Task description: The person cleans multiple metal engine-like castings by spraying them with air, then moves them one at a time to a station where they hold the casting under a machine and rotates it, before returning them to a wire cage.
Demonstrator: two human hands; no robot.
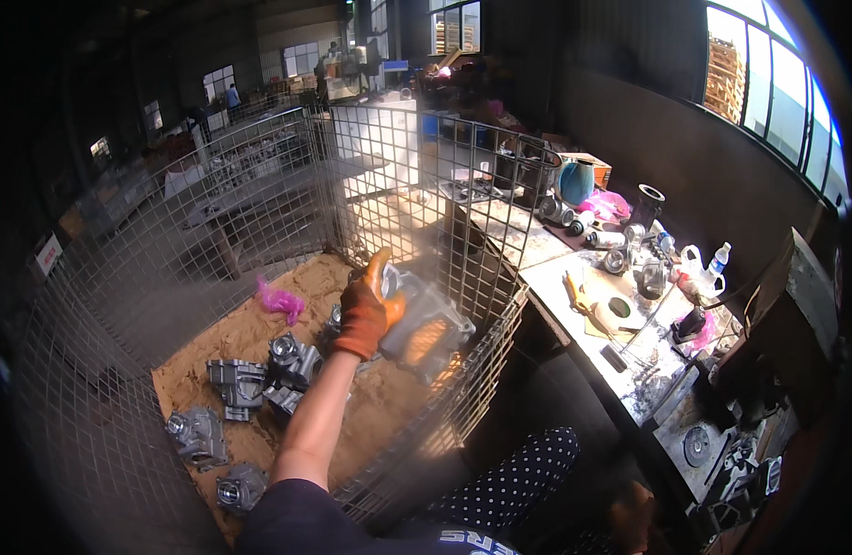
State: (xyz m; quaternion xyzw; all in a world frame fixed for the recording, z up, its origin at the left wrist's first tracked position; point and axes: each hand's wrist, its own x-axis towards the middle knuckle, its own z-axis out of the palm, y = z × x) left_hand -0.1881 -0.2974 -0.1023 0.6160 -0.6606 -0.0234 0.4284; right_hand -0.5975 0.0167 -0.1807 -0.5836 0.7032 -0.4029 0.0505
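Note:
My left hand (372, 301), in an orange work glove, reaches into a wire mesh cage (481, 190). It grips a grey metal casting (433, 314) with a large opening, smeared by motion. The casting is inside the cage by its right side; orange shows through its opening. Other grey castings lie on the brown sheet (380, 430) at the cage bottom: a boxy one (236, 384), one farther left (197, 435) and one nearest me (241, 486). My right hand (632, 518), also gloved, hangs low at the right, dark and blurred; its fingers cannot be made out.
A pink plastic bag (281, 301) lies in the cage. Right of it stands a cluttered workbench (560, 273) with metal parts, yellow gloves (579, 294), a plastic bottle (719, 259) and a round disc (696, 446). A person (233, 97) is far off at the back left.

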